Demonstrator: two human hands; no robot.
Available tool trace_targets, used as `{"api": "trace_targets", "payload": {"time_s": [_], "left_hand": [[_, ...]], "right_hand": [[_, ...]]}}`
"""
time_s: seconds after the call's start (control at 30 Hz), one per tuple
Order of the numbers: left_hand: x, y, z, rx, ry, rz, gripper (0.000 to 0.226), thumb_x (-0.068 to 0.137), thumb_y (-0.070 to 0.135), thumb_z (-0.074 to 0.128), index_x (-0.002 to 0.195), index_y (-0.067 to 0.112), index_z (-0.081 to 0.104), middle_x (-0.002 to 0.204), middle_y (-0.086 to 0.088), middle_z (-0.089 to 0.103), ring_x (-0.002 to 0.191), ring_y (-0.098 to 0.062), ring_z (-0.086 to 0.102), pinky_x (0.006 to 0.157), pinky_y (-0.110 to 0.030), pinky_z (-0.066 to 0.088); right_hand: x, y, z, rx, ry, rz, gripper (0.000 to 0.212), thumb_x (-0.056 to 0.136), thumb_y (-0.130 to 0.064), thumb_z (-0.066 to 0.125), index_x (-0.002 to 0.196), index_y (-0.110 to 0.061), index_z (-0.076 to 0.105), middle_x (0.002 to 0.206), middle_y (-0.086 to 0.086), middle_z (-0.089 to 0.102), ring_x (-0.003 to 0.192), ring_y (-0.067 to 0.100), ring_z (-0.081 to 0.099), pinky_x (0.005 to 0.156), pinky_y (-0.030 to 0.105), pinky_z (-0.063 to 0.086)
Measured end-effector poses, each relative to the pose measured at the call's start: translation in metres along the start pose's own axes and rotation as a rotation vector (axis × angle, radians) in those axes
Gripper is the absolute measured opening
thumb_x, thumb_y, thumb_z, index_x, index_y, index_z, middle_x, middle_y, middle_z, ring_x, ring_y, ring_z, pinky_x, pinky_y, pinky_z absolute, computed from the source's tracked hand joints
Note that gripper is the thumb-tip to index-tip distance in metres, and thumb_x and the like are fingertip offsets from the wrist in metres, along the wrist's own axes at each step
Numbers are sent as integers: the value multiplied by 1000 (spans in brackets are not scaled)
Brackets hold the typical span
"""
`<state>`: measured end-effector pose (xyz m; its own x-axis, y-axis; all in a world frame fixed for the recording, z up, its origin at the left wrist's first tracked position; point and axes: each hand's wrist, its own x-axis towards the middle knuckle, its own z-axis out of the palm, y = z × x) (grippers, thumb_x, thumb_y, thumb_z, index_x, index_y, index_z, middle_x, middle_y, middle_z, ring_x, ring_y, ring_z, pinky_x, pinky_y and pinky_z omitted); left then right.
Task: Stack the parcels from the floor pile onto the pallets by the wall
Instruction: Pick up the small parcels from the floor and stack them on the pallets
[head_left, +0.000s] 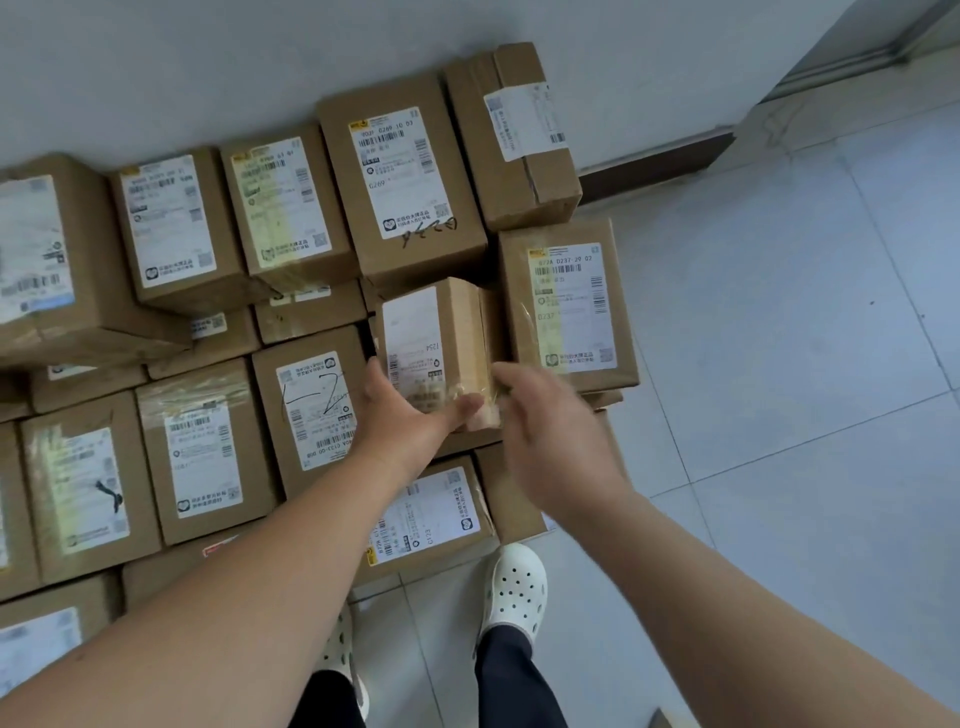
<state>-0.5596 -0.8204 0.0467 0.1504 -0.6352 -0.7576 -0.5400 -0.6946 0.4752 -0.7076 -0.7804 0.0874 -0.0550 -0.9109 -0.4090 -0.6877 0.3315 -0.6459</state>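
A small parcel (434, 338), white label up, is over the top of the stacked brown boxes (197, 457); whether it rests on them or is lifted clear cannot be told. The left hand (410, 415) grips its near end, with the thumb against the left side and the fingers (467, 405) curled round the near edge. The right hand (550, 431) is at the parcel's near right corner, motion-blurred. It reaches the taped edge, but I cannot tell whether it grips or merely touches. Just behind the parcel lies a larger box with a handwritten mark (405, 176), just to its right a box labelled 0237 (566, 306), and just to its left a box with a pen scrawl (311, 405). Further behind the parcel rises the pale wall (156, 62). Right of the parcel spreads the tiled floor (779, 338), and nearer than the parcel stand white clogs (514, 587).
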Motion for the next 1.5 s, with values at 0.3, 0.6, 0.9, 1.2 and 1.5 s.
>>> {"api": "trace_targets", "payload": {"time_s": [0.3, 0.6, 0.9, 1.2, 1.5], "left_hand": [[-5, 1, -16, -19, 24, 21, 126, 48, 62, 82, 150, 25, 17, 137, -5, 31, 126, -29, 41, 98, -49, 49], [14, 3, -19, -143, -157, 78, 59, 97, 10, 56, 149, 27, 34, 138, 5, 55, 116, -15, 52, 90, -25, 36], [28, 4, -15, -147, -167, 50, 75, 95, -4, 44, 152, 41, 23, 144, 4, 51, 128, -19, 51, 106, -45, 45], [19, 18, -26, 38, -232, 53, 80, 92, 3, 52, 155, 35, 13, 141, 2, 52, 114, -17, 53, 91, -32, 45], [-47, 45, -64, 641, -29, 423, 84, 94, 46, 58, 157, 21, 8, 157, -5, 30, 142, -26, 31, 111, -41, 32]], "right_hand": [[18, -25, 34, 338, -154, 169, 62, 97, -55, 38, 150, -23, 35, 154, -7, 39, 141, 11, 36, 117, 35, 30], [31, -13, 15, -425, 37, 282, 67, 104, -35, 38, 158, -25, -1, 165, 6, -11, 151, 29, -17, 122, 45, -5], [33, 17, 17, -504, -84, 332, 67, 104, -48, 26, 156, -33, -13, 163, 4, -22, 146, 41, -23, 121, 47, -4], [32, 20, 2, -568, -198, 274, 67, 104, -48, 26, 156, -31, -15, 163, 3, -22, 147, 41, -23, 120, 47, -5], [4, -13, -37, -468, -143, 223, 60, 105, -44, 29, 158, -20, 12, 166, 6, 9, 152, 27, 4, 123, 42, 8]]}}
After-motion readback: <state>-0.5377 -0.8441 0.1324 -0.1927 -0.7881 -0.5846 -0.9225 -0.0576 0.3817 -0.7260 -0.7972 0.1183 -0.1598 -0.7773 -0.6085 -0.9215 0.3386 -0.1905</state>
